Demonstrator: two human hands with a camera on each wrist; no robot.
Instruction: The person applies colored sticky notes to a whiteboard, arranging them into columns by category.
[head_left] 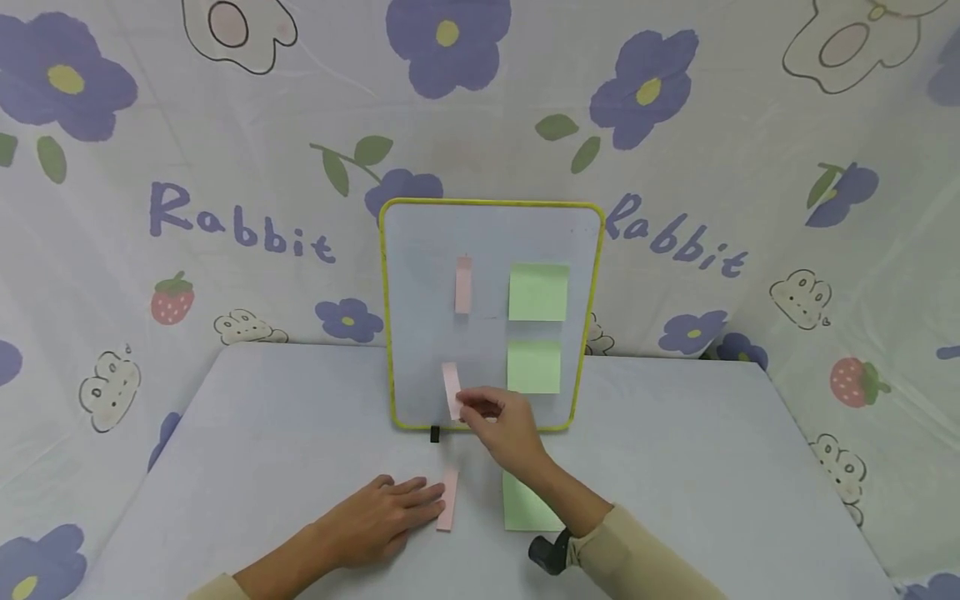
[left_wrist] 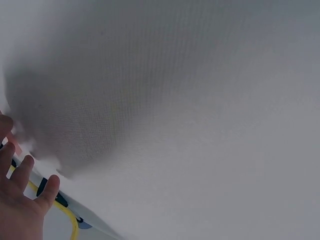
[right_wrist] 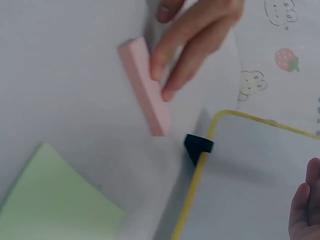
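Observation:
In the head view my right hand (head_left: 504, 429) pinches a narrow pink sticky note (head_left: 452, 390) between thumb and fingertips, in front of the whiteboard's (head_left: 420, 333) lower left part. Whether the strip touches the board, I cannot tell. My left hand (head_left: 386, 518) lies palm down on the table, its fingertips against a slim pink sticky note pad (head_left: 447, 500). In the right wrist view, the fingers (right_wrist: 172, 55) of that hand touch the pad's side. A second pink strip (head_left: 463, 285) is stuck higher on the board, left of two green sticky notes (head_left: 538, 292).
A green sticky note pad (head_left: 528, 504) lies on the white table (head_left: 675, 467), partly under my right forearm. The yellow-edged board stands upright with a small black foot (head_left: 435, 434) at its lower edge. Behind hangs a patterned cloth (head_left: 487, 150).

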